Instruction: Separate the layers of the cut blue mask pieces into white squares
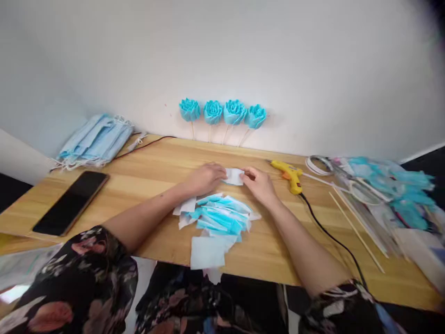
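A small white piece of mask fabric (234, 176) lies between my hands on the wooden table. At its left edge, my left hand (207, 177) has its fingers bent and pressed together on the fabric. My right hand (257, 182) pinches the right edge between thumb and fingers. Just in front of the hands is a loose heap of blue and white cut mask pieces (222, 215). One pale square piece (207, 252) from the heap reaches over the table's near edge.
Several blue fabric flowers (212, 112) on sticks lean against the wall. A yellow glue gun (288, 174) with a black cord lies right. Farther right are thin sticks (358, 232), a white roll (318, 165) and blue scraps (410, 185). Left are stacked masks (99, 139) and a phone (71, 203).
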`<state>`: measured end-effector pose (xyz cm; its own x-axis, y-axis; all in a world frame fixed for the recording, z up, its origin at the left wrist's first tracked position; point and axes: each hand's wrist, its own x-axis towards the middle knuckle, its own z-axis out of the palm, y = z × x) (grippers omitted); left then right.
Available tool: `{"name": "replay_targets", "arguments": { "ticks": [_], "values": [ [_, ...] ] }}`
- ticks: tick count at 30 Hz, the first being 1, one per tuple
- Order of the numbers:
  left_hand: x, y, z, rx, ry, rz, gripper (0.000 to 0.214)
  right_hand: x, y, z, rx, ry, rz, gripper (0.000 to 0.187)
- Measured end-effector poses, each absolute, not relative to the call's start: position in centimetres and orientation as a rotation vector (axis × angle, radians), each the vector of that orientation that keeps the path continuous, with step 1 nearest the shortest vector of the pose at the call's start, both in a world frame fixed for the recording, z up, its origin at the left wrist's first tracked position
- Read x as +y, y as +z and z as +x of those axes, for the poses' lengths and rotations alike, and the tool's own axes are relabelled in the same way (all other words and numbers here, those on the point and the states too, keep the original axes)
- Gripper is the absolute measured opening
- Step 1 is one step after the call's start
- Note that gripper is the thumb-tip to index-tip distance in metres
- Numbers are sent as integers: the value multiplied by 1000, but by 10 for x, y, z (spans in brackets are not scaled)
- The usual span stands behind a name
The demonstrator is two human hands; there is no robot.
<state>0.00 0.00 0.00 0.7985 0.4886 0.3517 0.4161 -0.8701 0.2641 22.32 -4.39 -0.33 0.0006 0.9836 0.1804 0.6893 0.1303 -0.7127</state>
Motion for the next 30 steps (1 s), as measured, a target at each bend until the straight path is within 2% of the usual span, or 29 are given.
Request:
{"name": "replay_targets", "arguments": {
  "ticks": [6,9,13,17,22,27,30],
  "values": [
    [-1,-3,1,715,615,2805,30,-45,3,231,-1681,237,-1696,38],
    [-4,-1,1,756,651,2714,31,-52,15,233,-1709,208,-1597,34],
    [-3,0,2,750,754,2527,35,-66,35,231,-1808,400,-1501,24],
    [-2,3,4,797,804,2221,29,-78,53,229,-2013,651,-1494,34],
    [-11,17,4,788,756,1816,24,-86,61,223,-2164,878,-1450,26],
    [-22,31,1,538,522,1701,31,-85,56,216,-2291,900,-1438,16],
    [-24,33,1,461,458,1712,32,-83,54,219,-2261,925,-1465,16]
  ]
}}
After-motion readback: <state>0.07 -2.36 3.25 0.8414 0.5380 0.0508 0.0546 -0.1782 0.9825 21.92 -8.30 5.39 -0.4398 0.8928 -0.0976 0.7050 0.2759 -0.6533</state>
